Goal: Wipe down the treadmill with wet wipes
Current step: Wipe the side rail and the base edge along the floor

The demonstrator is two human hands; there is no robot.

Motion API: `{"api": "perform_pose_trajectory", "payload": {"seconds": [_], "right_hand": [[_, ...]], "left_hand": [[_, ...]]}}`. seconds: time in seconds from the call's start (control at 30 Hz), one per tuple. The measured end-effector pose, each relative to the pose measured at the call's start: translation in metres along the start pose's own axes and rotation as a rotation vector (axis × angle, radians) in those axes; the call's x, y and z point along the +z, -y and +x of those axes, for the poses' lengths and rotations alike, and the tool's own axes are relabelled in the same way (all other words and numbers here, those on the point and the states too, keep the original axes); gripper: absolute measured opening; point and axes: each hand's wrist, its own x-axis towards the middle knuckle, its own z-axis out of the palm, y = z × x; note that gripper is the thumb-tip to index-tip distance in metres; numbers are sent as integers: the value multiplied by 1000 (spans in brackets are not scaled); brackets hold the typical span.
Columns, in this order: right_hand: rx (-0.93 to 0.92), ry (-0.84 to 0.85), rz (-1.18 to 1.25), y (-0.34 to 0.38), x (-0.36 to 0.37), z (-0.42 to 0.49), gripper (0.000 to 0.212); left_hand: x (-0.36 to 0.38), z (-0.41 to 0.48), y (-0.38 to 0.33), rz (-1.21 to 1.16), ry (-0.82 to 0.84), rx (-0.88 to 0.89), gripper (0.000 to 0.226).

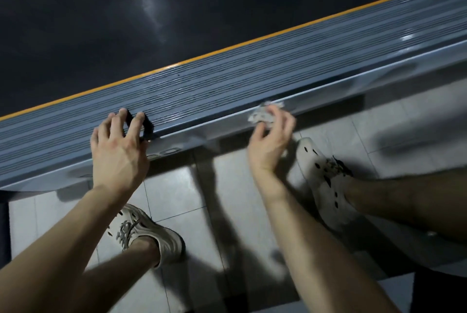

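Subject: treadmill (328, 65), seen from above by a person crouched at its flank; it crosses the view from 8 o'clock to 2 o'clock.
Belt: dark belt (126, 22) fills the 11 to 12 o'clock area, bounded by an orange stripe (252, 41).
Side rail: the ribbed grey side rail (214, 85) lies between the stripe and the smooth outer edge.
Wet wipe: a crumpled wet wipe (262, 114) just right of centre, pressed against the rail's outer edge where the ribbed top meets the side face.
Right hand: the right hand (270, 143) comes up from 5 o'clock, fingers (273, 113) grasping the wipe in a bunch. The hand is blurred, so the exact finger placement is not clear.
Left hand: the left hand (118, 151) at 9 o'clock of centre, fingers (136, 123) released and spread, tips resting on the ribbed rail. It holds nothing and appears to brace the body.
Floor: pale tiled floor (227, 186) at 6 o'clock, with two light shoes (146, 234) on it.
Step in hand: judged to be wiping the outer edge of the side rail.
Progress: cannot be told, as wiped and unwiped surfaces look alike here.
Next move: likely a stroke along the edge toward 2 o'clock. This calls for firm pressure, keeping the wipe flat to the edge, and shifting the bracing hand if the reach runs out.
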Motion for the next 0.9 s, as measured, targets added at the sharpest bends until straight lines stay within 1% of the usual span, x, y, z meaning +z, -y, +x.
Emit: {"api": "perform_pose_trajectory", "payload": {"seconds": [0.07,0.1,0.13,0.17,0.2,0.23,0.3,0.33,0.37,0.4,0.43,0.5,0.57,0.6,0.63,0.67,0.73,0.8,0.83,0.9], "right_hand": [[182,-217,4,-15,-24,56,47],[238,-297,19,-14,-23,71,49],[261,-347,29,-7,-14,71,52],[263,-348,45,6,-3,57,54],[252,-288,86,21,8,31,56],[241,-167,133,35,19,-1,57],[203,131,155,51,28,-55,51],[170,205,139,50,26,-63,48],[178,205,152,41,20,-53,47],[213,141,175,29,13,-29,49],[265,33,193,16,2,3,52],[359,-207,142,-20,-29,79,54],[394,-394,126,-49,-58,147,55],[389,-460,130,-57,-64,166,56],[395,-484,151,-60,-63,173,56],[418,-474,175,-59,-54,166,55],[477,-381,232,-52,-30,119,47],[520,-145,276,-41,-5,54,37],[528,-51,256,-37,6,28,35],[491,16,195,-42,14,6,34]], "left_hand": [[-3,1,-1,0,17,-8,65],[-5,2,-3,-2,29,-19,65],[-9,4,-6,-6,51,-29,64],[-14,6,-12,-4,79,-36,65],[-21,10,-20,7,106,-39,67],[-28,14,-30,20,126,-29,70],[-42,24,-54,24,135,58,78],[-47,31,-68,8,136,123,81],[-51,39,-85,-16,141,189,84],[-54,49,-100,-30,147,252,86],[-56,59,-117,-20,157,314,88],[-57,79,-151,22,192,411,91],[-58,98,-186,56,226,483,93],[-58,107,-204,74,241,516,92],[-58,114,-222,91,253,546,90],[-58,120,-237,111,263,569,88],[-56,126,-259,146,289,582,87],[-55,125,-263,159,309,559,87],[-55,126,-263,172,311,557,88],[-55,125,-262,189,301,558,89]]}}
